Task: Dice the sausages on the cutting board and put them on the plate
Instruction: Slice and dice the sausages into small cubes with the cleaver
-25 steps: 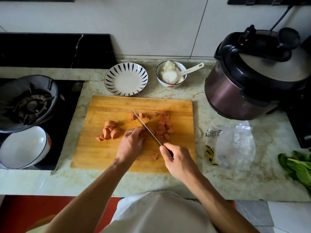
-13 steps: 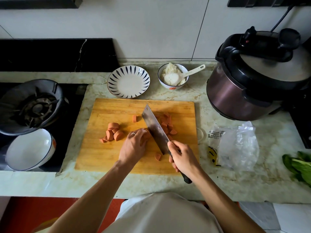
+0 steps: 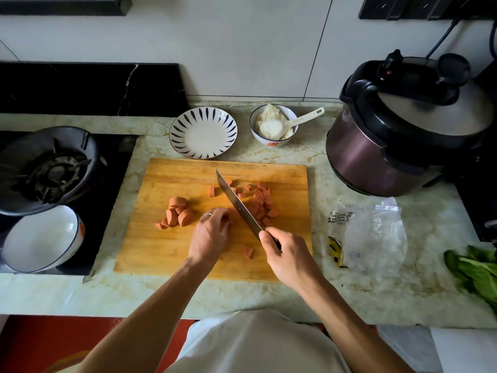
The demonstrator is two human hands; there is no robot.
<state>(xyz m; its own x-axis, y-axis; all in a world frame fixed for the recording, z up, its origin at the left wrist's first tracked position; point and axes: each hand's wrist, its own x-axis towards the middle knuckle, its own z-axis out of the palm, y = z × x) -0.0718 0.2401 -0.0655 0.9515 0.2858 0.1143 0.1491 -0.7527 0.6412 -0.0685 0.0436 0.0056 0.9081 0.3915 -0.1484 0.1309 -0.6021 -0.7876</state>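
Note:
A wooden cutting board [image 3: 161,251] lies in front of me. A pile of thick sausage chunks [image 3: 177,211] sits on its left part, and smaller diced pieces [image 3: 262,203] lie to the right of the blade. One stray piece [image 3: 247,252] rests near the front. My left hand [image 3: 211,232] presses down on a sausage piece [image 3: 233,214] beside the blade. My right hand [image 3: 287,257] grips the handle of a cleaver [image 3: 236,201], whose edge is down on the board. The white plate with blue stripes [image 3: 203,131] stands behind the board with nothing on it.
A bowl of rice with a white spoon [image 3: 274,125] stands right of the plate. A pressure cooker [image 3: 403,130] fills the back right. A plastic bag [image 3: 373,232] and green leaves [image 3: 473,270] lie right. A gas burner [image 3: 51,168] and white bowl [image 3: 40,238] sit left.
The cleaver was lifted with its flat side showing half a second ago and has come back down edge-first beside my left hand. The camera view has tilted slightly.

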